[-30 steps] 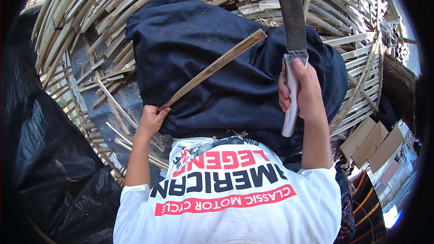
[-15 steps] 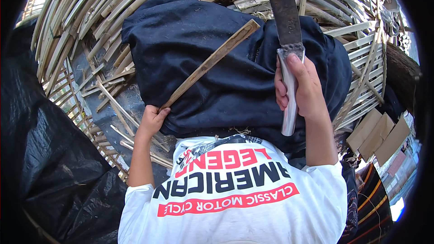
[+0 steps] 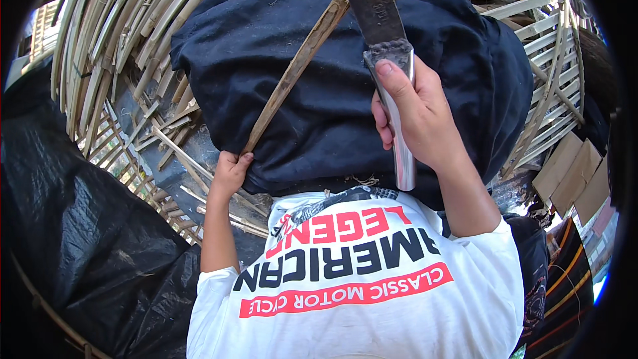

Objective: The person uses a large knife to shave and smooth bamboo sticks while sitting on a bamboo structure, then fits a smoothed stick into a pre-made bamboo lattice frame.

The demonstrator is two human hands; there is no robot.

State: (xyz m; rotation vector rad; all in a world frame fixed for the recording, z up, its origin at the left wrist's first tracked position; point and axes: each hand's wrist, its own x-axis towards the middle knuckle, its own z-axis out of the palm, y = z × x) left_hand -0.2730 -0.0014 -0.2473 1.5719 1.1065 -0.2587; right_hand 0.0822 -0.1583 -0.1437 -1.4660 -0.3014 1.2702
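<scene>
A: What is different from a moment ago?

B: The right hand point(image 3: 415, 116) is now higher and closer to the camera. It is closed around the metal handle of the big knife point(image 3: 382, 40), and the dark blade now reaches the top edge of the view.

A: And the other hand?

B: The left hand point(image 3: 229, 173) stays closed on the lower end of the bamboo strip point(image 3: 296, 70), which lies slanted across the dark blue cloth point(image 3: 332, 113) on the person's lap.

A: What is around?

B: Woven bamboo slats point(image 3: 113, 46) curve behind the lap, loose splinters lie below them, black plastic sheet point(image 3: 73, 226) is at the left, and cardboard pieces point(image 3: 571, 176) at the right.
</scene>
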